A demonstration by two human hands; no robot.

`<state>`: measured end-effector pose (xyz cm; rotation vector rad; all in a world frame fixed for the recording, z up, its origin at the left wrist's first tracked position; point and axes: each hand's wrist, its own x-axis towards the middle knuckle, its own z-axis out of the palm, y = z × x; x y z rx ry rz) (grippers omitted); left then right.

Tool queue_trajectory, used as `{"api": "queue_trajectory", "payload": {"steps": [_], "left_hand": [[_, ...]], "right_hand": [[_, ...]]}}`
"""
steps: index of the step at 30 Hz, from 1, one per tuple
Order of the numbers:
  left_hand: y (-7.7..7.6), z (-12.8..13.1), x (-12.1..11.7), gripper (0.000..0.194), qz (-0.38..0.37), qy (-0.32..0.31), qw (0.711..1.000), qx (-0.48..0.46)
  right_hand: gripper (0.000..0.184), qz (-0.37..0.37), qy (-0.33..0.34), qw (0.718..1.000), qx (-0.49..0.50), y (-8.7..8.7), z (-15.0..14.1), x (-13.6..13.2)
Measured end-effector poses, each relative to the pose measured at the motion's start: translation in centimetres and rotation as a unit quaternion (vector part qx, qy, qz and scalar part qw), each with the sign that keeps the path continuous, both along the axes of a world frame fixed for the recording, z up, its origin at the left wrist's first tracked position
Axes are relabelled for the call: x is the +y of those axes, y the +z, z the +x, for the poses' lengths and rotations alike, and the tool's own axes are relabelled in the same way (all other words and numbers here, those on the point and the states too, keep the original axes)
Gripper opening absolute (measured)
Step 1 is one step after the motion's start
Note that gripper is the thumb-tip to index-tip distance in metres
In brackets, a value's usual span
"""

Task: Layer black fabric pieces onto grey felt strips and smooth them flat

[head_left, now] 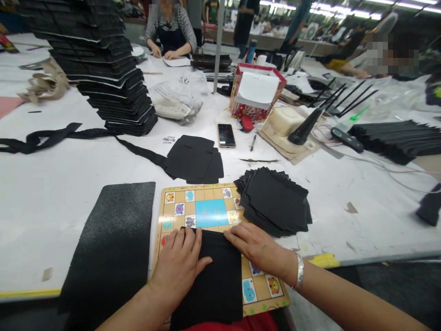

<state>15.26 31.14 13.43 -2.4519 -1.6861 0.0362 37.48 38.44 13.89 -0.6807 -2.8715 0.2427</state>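
Pressing on a black piece [220,285] at the bottom centre of the frame, my left hand [177,259] lies across its upper left part, thumb spread from the fingers. My right hand [258,246] sets its fingertips at the upper right corner; whether they pinch the edge, I cannot tell. The piece's far edge runs between my hands, over a patterned board [212,214] that shows on both sides. A narrow white strip parts this board from a black sheet [113,239] at lower left; a fanned stack [277,200] overlaps its upper right corner. Beyond that stack, the white table [330,184] widens toward the frame's right. A phone [226,135] lies above centre, a tall pile [103,64] rises at upper left, and a person [172,34] handles white sheeting at top centre.
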Motion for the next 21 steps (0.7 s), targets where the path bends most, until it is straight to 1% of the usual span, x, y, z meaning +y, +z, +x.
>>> {"api": "queue_trajectory", "payload": {"steps": [6, 9, 11, 15, 18, 21], "left_hand": [[0.1, -0.2, -0.1, 0.058, 0.001, -0.006, 1.000, 0.003], [0.2, 0.2, -0.1, 0.064, 0.003, -0.008, 1.000, 0.013], [0.3, 0.7, -0.1, 0.068, 0.006, -0.009, 0.999, 0.031], [0.7, 1.6, 0.2, 0.070, 0.007, -0.015, 0.996, 0.082], [0.9, 1.8, 0.3, 0.071, 0.002, -0.026, 0.994, 0.104], [0.9, 1.7, 0.4, 0.071, -0.004, -0.025, 0.994, 0.106]], "right_hand": [[0.028, 0.012, -0.015, 1.000, -0.007, -0.3, 1.0, -0.5], [0.028, 0.016, -0.024, 0.999, -0.023, -0.1, 0.8, -0.6], [0.028, 0.020, -0.028, 0.999, -0.033, 0.0, 0.5, -0.7], [0.028, 0.029, -0.026, 0.998, -0.052, 0.1, 0.3, -1.1], [0.029, 0.032, -0.030, 0.996, -0.073, 0.4, 1.5, -1.5], [0.027, 0.031, -0.066, 0.994, -0.084, 1.0, 3.4, -2.1]]}}
